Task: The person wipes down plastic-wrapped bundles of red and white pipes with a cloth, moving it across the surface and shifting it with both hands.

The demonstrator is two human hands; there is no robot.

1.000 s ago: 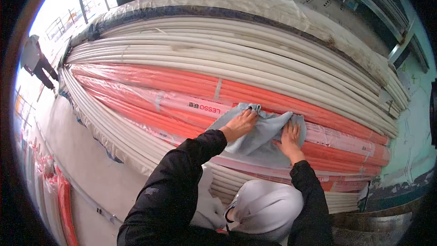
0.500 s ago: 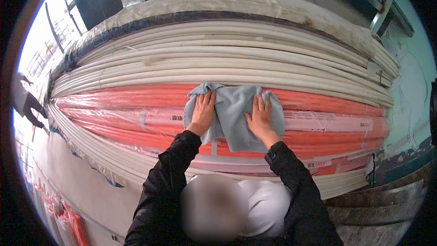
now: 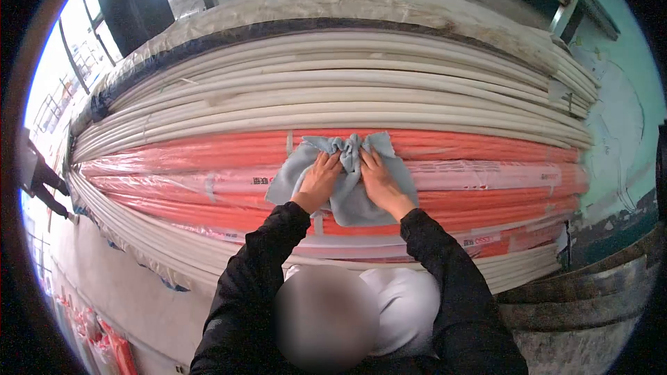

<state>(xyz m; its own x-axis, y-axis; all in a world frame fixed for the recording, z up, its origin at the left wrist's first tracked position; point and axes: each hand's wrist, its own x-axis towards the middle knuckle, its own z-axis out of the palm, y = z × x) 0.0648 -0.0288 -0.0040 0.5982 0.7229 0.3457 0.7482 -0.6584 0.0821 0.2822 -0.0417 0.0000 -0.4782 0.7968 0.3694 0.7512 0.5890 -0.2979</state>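
A grey-blue cloth (image 3: 358, 207) lies over plastic-wrapped bundles of red pipes (image 3: 167, 151), its upper middle bunched into folds. From the left, my left hand (image 3: 319, 182) grips the bunched cloth, its fingers drawn together and pointing up and inward. Close beside it, my right hand (image 3: 381, 185) holds the other side of the folds, with its fingertips partly sunk in the fabric. The cloth's loose sides spread out past both hands and its lower edge hangs across the pipes.
White pipes (image 3: 333, 90) are stacked behind the red ones, and more white pipes (image 3: 167, 239) run along the near side. A person (image 3: 45, 180) stands at the far left. A pale green wall (image 3: 625, 139) borders the right side.
Both hands have moved closer together, drawing the cloth inward and bunching its upper middle. The spread cloth is now narrower at the top. The view has shifted slightly.
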